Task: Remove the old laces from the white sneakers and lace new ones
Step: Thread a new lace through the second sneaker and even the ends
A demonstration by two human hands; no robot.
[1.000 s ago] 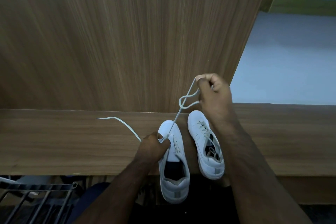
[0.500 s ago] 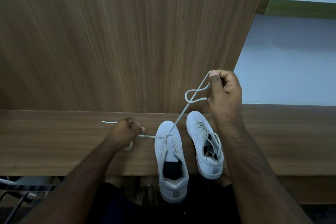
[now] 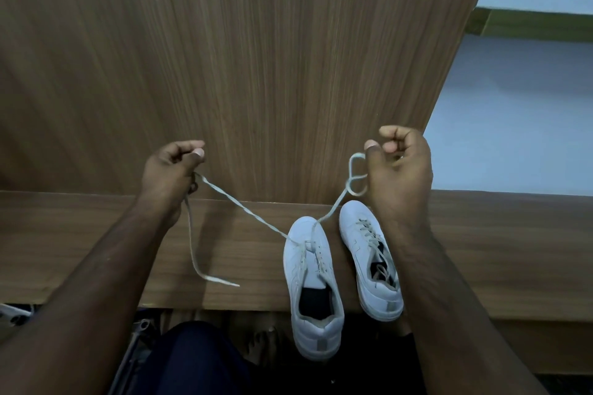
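Observation:
Two white sneakers stand side by side on a wooden ledge (image 3: 96,250), toes away from me. The left sneaker (image 3: 313,282) has one white lace (image 3: 247,210) through its front eyelets only, and its heel overhangs the ledge. My left hand (image 3: 171,170) is raised at the left and grips one end of that lace, whose tail hangs down to the ledge. My right hand (image 3: 396,167) grips the other end, which loops beside the thumb. The right sneaker (image 3: 369,260) is fully laced, partly behind my right forearm.
A tall wooden panel (image 3: 240,58) rises behind the ledge. Pale floor (image 3: 513,122) lies at the right beyond the panel. Below the ledge are my dark-clothed knee (image 3: 199,359), a bare foot (image 3: 260,346) and part of a metal rack (image 3: 16,314) at the lower left.
My left hand has let go of the sneaker's eyelet area, moved left and up, and drawn the lace out taut. My right hand has shifted further right and slightly up with its end.

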